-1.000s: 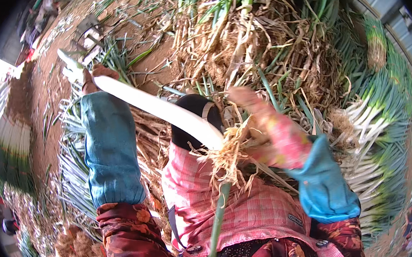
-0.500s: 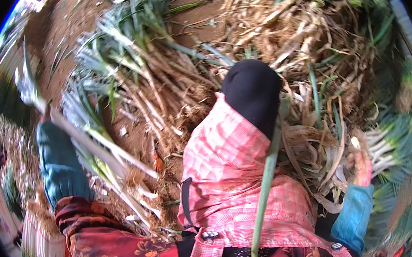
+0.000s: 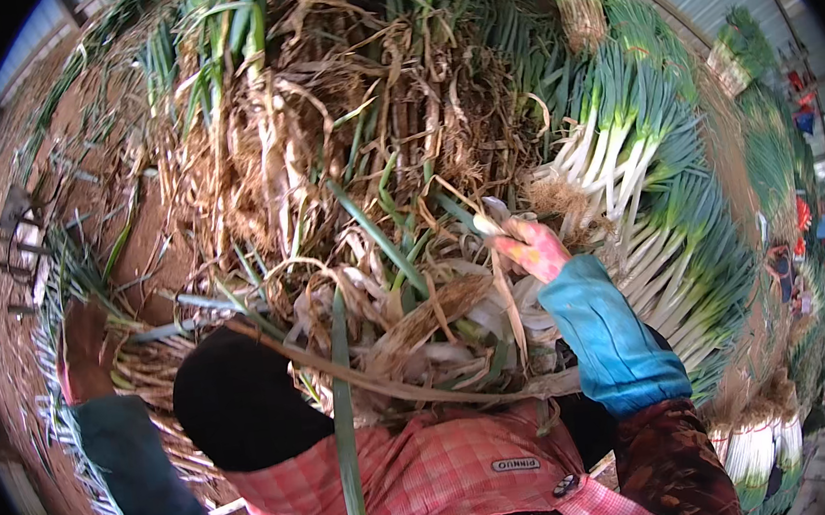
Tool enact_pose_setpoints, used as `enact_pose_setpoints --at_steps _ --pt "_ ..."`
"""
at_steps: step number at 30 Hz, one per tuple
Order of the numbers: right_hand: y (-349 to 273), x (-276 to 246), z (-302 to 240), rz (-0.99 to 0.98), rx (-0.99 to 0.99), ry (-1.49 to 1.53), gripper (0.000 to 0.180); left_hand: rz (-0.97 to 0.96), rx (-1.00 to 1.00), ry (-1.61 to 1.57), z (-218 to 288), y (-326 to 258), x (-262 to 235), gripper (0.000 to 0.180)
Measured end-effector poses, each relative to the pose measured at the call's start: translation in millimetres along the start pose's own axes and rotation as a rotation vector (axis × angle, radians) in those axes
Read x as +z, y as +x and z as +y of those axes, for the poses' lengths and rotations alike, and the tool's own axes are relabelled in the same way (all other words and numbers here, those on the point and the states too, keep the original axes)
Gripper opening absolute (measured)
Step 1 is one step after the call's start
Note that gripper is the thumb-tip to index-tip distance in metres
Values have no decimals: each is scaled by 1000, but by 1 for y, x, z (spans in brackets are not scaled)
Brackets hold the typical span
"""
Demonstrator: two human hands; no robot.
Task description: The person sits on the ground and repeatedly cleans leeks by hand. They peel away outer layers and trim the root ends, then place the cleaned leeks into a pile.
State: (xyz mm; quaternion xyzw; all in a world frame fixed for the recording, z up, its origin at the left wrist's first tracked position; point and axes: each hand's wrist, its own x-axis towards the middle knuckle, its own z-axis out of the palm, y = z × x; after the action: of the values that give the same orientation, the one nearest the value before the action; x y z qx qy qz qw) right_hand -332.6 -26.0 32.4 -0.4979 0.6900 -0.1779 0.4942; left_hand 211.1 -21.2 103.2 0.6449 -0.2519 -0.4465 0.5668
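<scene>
My left hand (image 3: 86, 344) is at the far left, shaded, beside a row of green onions (image 3: 147, 366) on the soil; its fingers are too dark to make out. My right hand (image 3: 535, 249) is right of the middle, over a heap of peeled leaves. Its fingers are closed on a pale, dry onion leaf (image 3: 506, 283) that hangs down. Just right of that hand lie cleaned green onions (image 3: 614, 161) with white stems and bushy roots. A long green leaf (image 3: 348, 435) lies over my pink checked apron (image 3: 426, 477), and a brown dry leaf (image 3: 375, 377) crosses my lap.
Ahead stands a large heap of untrimmed onions (image 3: 317, 117) with dry leaves and soil. More cleaned onions (image 3: 686, 279) fan out at the right. Tied bundles (image 3: 578, 14) stand beyond, and other bundles (image 3: 760, 452) at the lower right. A person (image 3: 786, 273) is at the far right.
The view has swung to the right. My left hand, which held up a green onion at the left, is now low beside the left row. My right hand appears nearer the middle.
</scene>
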Motion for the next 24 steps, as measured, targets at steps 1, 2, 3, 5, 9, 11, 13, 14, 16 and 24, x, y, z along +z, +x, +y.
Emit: enact_pose_setpoints --at_steps 1,2,3,5,9,11,13,14,16,24 --pt "22 -2 21 12 -97 324 26 -196 156 38 13 -5 47 46" --pt "29 1 3 121 -184 134 26 -317 249 58 21 -28 110 47" --pt "52 -9 32 162 -160 160 27 -400 216 13 27 -48 175 38" --pt "88 -18 59 179 -97 334 27 -902 448 58 11 -60 240 35" --pt "157 -38 113 399 176 542 29 -1247 -161 624 -51 -88 284 41" --pt "180 -43 99 428 303 413 25 -1279 -128 894 -83 -106 268 41" --pt "222 -50 131 441 361 288 40 -1595 92 1144 -78 -110 278 35" --pt "240 -56 150 456 397 218 49 -1581 105 1042 -86 -110 282 34" --pt "276 -53 175 540 507 248 58 -1545 128 831 -98 -104 289 33" --pt "287 -26 102 495 680 -326 95 -1441 11 851 -105 -95 307 36"
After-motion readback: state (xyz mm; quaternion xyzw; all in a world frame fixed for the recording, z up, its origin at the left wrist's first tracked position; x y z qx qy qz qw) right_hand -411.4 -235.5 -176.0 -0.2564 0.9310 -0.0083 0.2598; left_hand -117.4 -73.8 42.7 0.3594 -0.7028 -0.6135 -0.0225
